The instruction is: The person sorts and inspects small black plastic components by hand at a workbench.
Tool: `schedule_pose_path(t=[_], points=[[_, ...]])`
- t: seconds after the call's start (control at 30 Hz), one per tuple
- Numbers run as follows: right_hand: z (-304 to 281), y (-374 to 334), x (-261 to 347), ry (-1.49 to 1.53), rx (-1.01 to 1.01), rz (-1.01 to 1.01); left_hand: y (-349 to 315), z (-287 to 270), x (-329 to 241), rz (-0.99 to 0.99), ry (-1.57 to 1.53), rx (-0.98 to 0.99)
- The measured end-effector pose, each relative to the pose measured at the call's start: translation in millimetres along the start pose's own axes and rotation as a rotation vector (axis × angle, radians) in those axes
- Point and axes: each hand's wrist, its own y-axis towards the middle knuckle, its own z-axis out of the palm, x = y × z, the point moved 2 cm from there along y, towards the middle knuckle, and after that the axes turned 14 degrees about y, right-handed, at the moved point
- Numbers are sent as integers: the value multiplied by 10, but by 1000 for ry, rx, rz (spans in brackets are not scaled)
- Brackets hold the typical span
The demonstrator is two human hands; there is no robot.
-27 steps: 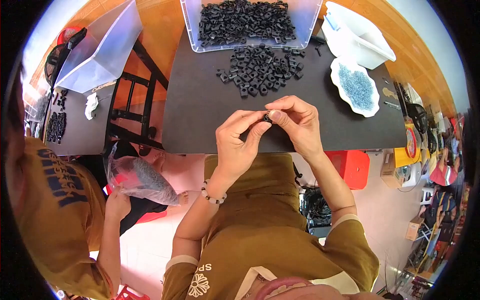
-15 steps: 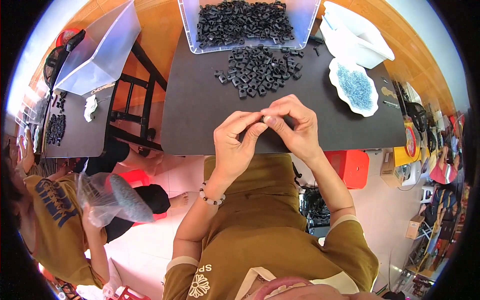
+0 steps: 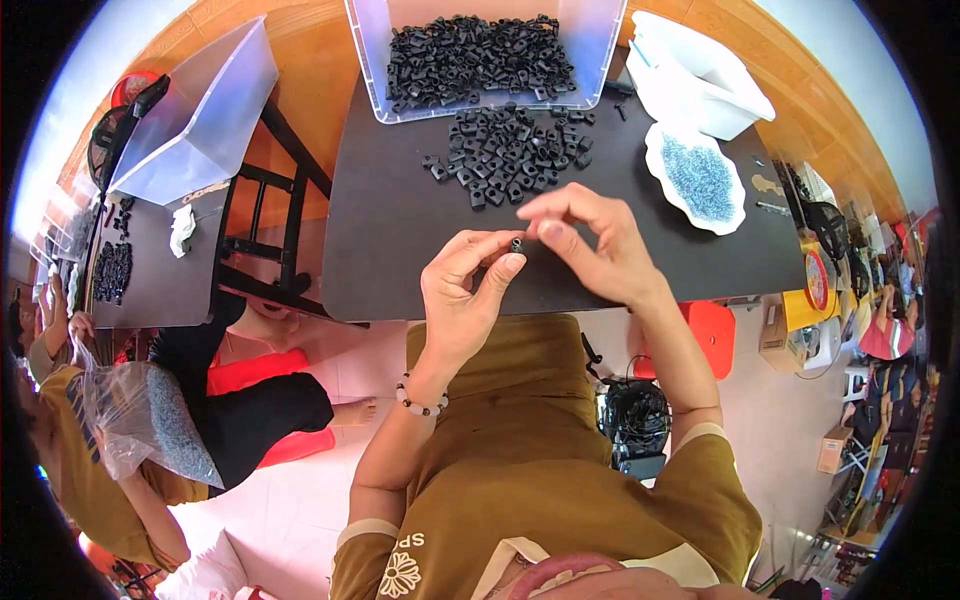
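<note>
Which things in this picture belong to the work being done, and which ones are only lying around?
Likely in use:
left hand, pinching a small black part
right hand, open
loose black pile
clear bin of black parts
scalloped dish of pale-blue pieces

Probably just lying about:
red stool
cardboard box
crumpled white scrap

A table (image 3: 385,235) spans the upper middle of the frame. At its top stands a bin (image 3: 368,50) with a heap of parts (image 3: 480,60) inside; a loose pile (image 3: 515,155) lies just below. At upper right, a tub (image 3: 740,115) sits above a dish (image 3: 656,165). At far left, a side table (image 3: 165,290) bears a crumpled tissue (image 3: 182,230), right of some parts (image 3: 113,268).
</note>
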Motion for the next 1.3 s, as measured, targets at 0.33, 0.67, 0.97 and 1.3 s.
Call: schedule_pose_path(t=[0.33, 0.67, 0.97, 1.3], points=[[-883, 914, -804, -662, -138, 380, -22, 21, -46, 61, 86, -92], [-828, 1031, -1103, -695, -126, 423, -15, 5, -56, 94, 173, -128], [-703, 772, -635, -44, -155, 322, -9, 27, 14, 66, 82, -102], [-15, -154, -147, 664, -156, 423, -8, 40, -48, 196, 251, -150]])
